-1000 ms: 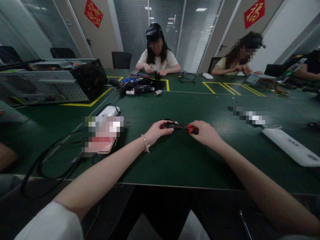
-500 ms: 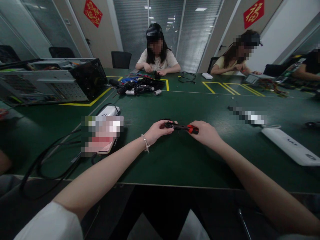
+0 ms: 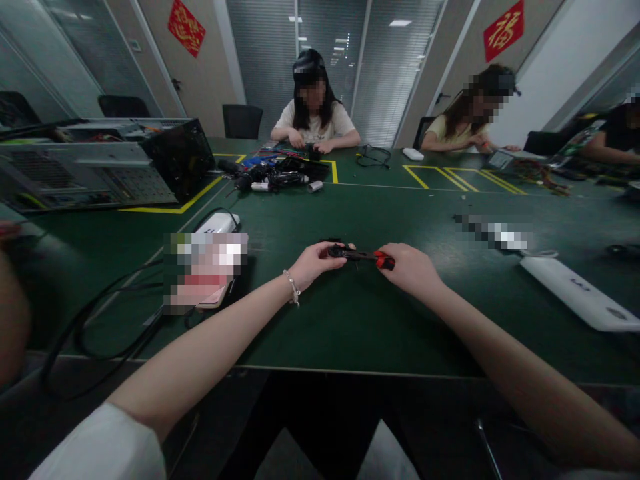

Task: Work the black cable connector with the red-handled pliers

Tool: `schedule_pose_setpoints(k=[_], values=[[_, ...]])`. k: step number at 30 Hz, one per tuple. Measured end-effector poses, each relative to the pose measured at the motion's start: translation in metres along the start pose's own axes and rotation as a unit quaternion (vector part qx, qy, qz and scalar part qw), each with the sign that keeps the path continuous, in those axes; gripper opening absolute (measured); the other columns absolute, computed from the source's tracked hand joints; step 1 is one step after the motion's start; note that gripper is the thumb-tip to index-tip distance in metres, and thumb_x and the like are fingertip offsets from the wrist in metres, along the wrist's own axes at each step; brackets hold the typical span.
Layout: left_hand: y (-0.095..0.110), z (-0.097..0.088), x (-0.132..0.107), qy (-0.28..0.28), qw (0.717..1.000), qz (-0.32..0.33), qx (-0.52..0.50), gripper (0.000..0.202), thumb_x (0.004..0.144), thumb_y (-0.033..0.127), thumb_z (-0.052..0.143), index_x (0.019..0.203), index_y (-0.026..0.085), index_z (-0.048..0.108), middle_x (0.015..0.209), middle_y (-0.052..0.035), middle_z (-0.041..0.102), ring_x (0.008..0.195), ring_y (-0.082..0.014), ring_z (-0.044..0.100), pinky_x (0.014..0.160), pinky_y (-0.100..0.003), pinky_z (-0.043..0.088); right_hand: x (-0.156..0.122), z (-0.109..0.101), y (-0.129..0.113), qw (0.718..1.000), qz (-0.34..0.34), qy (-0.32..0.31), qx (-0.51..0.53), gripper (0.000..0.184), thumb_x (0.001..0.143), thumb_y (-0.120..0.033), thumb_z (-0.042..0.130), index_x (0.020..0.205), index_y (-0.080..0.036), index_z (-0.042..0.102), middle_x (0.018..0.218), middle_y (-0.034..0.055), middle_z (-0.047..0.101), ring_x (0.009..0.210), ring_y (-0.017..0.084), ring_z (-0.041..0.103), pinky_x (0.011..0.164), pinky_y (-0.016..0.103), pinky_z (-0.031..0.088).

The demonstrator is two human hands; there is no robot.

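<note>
My right hand (image 3: 413, 267) is closed around the red-and-black handles of a pair of pliers (image 3: 366, 255). The jaws point left, toward my left hand (image 3: 315, 263). That hand, with a beaded bracelet on its wrist, pinches a small black part (image 3: 337, 251) between thumb and fingers. The tips of the pliers meet this part, and a thin sliver sticks down near the contact. How far the jaws stand apart is too small and dark to tell. Both hands are just over the green table (image 3: 320, 333).
Left of my arm lie a pixelated phone (image 3: 205, 280), a white power bank (image 3: 223, 223) and black cables (image 3: 83, 320). An opened computer case (image 3: 100, 167) stands far left; a heap of tools (image 3: 273, 173) lies ahead. Another white power bank (image 3: 580, 293) is at right. Several people sit around.
The pliers' handles have shifted slightly left and closer together in my right hand. My left hand stays nearly still. At the left edge, another person's arm has come further into view.
</note>
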State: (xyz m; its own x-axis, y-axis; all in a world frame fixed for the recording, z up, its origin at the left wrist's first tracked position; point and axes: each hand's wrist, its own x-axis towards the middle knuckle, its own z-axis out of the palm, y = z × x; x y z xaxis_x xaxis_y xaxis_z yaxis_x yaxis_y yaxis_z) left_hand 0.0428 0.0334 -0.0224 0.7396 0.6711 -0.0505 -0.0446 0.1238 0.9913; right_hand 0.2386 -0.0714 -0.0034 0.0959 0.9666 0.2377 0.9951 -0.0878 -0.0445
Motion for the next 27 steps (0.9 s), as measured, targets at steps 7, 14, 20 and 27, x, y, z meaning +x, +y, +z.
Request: schedule_pose_setpoints(k=[7,14,20,27], values=[[0.007,0.002,-0.004,-0.014,0.999,-0.024,-0.034,0.045,0.066,0.007,0.066,0.109,0.013,0.057,0.107,-0.0082,0.061,0.096,-0.0156,0.057,0.095,-0.039,0.039,0.000,0.002,0.001,1.000,0.005,-0.010,0.008,0.017,0.073,-0.027,0.051,0.086,-0.020,0.058,0.082,0.0035,0.061,0.076,0.017,0.053,0.057,0.027,0.041],[0.004,-0.001,-0.003,-0.040,0.998,-0.020,-0.039,0.046,0.068,0.009,0.065,0.112,0.014,0.055,0.113,-0.0094,0.058,0.100,-0.0157,0.056,0.096,-0.038,0.039,0.002,0.004,0.003,0.999,0.019,-0.024,0.011,0.018,0.073,-0.028,0.050,0.087,-0.021,0.059,0.086,0.0036,0.061,0.076,0.017,0.054,0.056,0.027,0.041],[-0.005,-0.006,0.001,-0.042,0.999,0.009,-0.001,0.044,0.068,0.016,0.066,0.110,0.016,0.057,0.108,-0.0082,0.060,0.095,-0.0158,0.056,0.093,-0.040,0.040,0.001,0.001,0.004,1.000,-0.008,-0.003,0.016,0.016,0.073,-0.026,0.050,0.086,-0.020,0.058,0.082,0.0039,0.060,0.076,0.017,0.054,0.061,0.028,0.042],[-0.008,-0.007,0.004,-0.030,0.999,0.019,0.038,0.046,0.067,0.018,0.067,0.111,0.016,0.055,0.103,-0.0078,0.060,0.091,-0.0154,0.057,0.090,-0.041,0.041,0.000,0.001,0.007,1.000,-0.028,0.013,0.004,0.017,0.072,-0.024,0.050,0.086,-0.021,0.058,0.083,0.0038,0.061,0.075,0.017,0.053,0.060,0.028,0.041]])
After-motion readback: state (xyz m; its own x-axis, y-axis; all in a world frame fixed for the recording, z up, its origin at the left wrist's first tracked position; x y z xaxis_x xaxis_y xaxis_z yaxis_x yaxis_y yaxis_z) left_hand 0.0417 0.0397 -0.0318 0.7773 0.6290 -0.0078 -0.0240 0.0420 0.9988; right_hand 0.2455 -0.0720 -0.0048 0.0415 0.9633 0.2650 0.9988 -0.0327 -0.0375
